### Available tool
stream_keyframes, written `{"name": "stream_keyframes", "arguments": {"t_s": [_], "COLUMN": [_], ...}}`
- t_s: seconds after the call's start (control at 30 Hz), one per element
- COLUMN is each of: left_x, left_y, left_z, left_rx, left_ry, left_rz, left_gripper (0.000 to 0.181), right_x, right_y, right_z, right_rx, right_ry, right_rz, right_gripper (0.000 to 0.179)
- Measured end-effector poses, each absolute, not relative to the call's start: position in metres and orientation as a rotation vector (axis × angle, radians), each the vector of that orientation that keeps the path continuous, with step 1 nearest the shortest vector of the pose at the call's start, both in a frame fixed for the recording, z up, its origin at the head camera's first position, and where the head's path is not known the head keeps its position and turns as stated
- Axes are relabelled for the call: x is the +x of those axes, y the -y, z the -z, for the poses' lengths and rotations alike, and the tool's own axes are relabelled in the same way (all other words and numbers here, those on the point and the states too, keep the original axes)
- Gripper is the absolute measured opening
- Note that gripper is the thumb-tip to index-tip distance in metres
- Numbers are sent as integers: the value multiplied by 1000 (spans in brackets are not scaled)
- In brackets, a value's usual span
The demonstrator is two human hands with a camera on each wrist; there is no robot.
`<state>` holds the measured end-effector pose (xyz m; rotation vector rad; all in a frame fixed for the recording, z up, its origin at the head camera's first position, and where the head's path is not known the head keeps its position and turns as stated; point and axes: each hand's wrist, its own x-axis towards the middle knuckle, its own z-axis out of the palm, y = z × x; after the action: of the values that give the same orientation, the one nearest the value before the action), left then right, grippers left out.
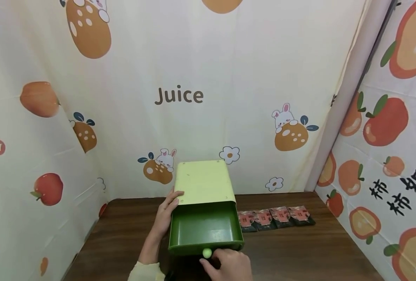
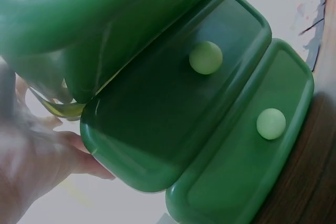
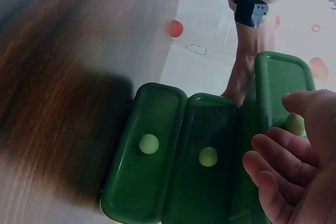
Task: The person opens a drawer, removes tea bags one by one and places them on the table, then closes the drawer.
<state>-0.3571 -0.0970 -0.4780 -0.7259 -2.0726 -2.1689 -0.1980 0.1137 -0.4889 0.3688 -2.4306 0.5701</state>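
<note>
A small cabinet [image 1: 204, 181] with a pale yellow-green top stands on the table. Its green top drawer [image 1: 208, 224] is pulled out, and I see nothing lying inside it. A round light-green knob [image 1: 207, 253] sits on the drawer's front. Two lower drawer fronts [image 3: 139, 182] below it are closed, each with a round knob [image 2: 271, 124]. My left hand [image 1: 163, 216] rests against the cabinet's left side, fingertips over the top edge. Beside the top drawer's knob is my right hand [image 1: 230, 265], its fingers loosely bent and apart, not closed round the knob.
Several dark packets with red labels [image 1: 272, 218] lie in a row on the table, right of the cabinet. The brown wooden table [image 1: 299, 253] meets a printed curtain [image 1: 250, 97] at the back. More printed cloth hangs at both sides.
</note>
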Motion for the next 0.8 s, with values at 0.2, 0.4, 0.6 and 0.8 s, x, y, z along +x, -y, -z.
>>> {"name": "stream_keyframes", "arguments": {"t_s": [0.2,0.4,0.6,0.8], "left_x": [-360,-361,-359,-352], "left_y": [96,96,96,98], "left_z": [478,479,482,485], "left_rx": [-749,-779,-892,-909], "left_ry": [2047,2030,2003,1985], "left_rz": [2173,2146,2147,2208], "left_gripper": [38,36,43,51], "right_x": [-205,-210,-218,-232], "right_y": [-109,-106,-106,-106], "right_z": [490,486,478,474], "right_rx": [340,339,345,339], "right_ry": [2328,2293,2351,2425], "right_rz": [-504,-476,-530,-568], "right_gripper": [53,53,50,45]}}
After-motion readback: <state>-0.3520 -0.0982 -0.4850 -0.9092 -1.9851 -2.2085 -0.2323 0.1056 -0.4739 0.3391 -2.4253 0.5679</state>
